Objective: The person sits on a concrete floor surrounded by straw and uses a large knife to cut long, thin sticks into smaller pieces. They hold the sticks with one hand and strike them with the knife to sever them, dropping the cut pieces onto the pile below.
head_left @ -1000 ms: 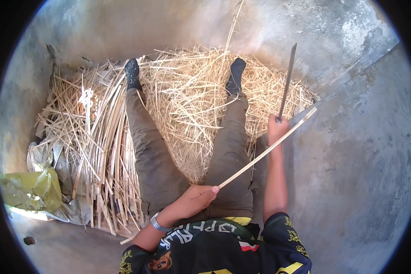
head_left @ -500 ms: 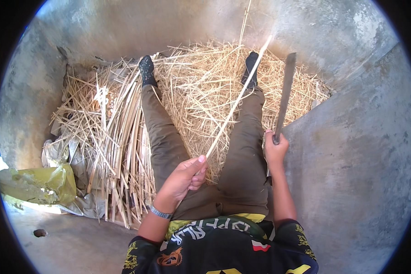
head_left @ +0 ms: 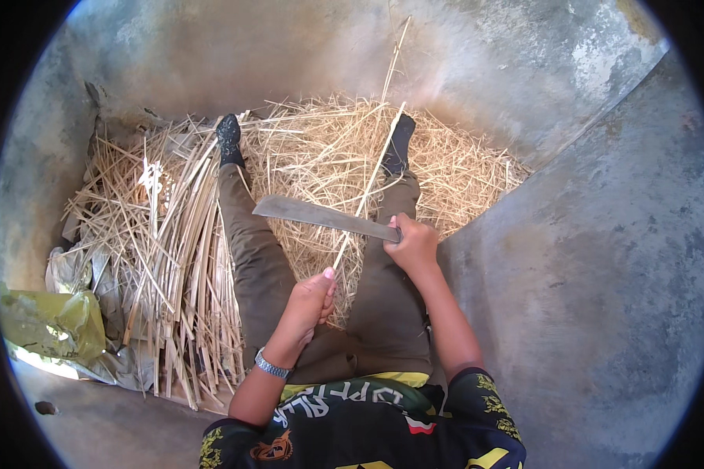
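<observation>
A green-yellow plastic bag (head_left: 51, 324) lies beside piled cane strips (head_left: 172, 266). The left hand (head_left: 311, 301) grips a thin cane strip (head_left: 368, 195), apparently bamboo. The right hand (head_left: 413, 244) clenches a long machete (head_left: 321, 216), its blade crossing the strip above the lap.

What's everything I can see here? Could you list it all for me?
long knife: one, grey metal blade, held level across the lap
thin cane strip: one, pale, crossing the blade and pointing away past the feet
straw shavings pile: one heap, pale yellow, under and around the legs
cut strips bundle: many, tan, lying left of the legs
plastic bag: one, yellow-green, far left
concrete floor: grey, on the right and beyond
wristwatch: one, metal, on the left wrist
legs: two, olive trousers, dark socks
left hand: grips the strip
right hand: grips the knife handle
</observation>
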`<act>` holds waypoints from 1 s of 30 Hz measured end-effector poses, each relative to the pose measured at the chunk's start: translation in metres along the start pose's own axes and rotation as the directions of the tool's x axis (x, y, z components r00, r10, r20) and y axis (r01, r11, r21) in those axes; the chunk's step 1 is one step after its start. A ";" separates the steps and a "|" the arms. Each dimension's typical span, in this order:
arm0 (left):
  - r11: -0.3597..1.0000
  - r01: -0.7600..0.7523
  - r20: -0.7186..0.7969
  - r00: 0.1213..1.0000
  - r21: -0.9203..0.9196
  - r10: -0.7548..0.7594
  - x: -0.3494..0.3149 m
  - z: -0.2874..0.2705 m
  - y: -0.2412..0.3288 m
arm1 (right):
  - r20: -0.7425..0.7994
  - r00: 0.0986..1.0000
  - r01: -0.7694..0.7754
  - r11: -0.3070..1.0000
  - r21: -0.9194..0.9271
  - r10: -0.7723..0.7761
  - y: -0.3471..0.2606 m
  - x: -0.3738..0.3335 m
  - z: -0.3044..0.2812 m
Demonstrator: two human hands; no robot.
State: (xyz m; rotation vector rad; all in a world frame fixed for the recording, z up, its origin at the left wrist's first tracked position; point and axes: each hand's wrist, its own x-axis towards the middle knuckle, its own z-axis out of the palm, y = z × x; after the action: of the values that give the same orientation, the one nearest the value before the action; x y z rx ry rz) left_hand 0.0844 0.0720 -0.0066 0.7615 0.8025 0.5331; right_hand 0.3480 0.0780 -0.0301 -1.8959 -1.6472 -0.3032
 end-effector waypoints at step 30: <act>0.991 -0.057 -0.003 0.998 0.119 0.058 0.010 0.000 -0.012 | 0.008 0.995 -0.103 0.993 -0.058 0.103 0.061 0.006 -0.026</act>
State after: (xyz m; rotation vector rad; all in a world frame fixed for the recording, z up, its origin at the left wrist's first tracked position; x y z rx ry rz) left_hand 0.0918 0.0718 -0.0202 0.8951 0.8261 0.5433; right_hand 0.4131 0.0651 -0.0244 -2.0210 -1.5567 -0.3005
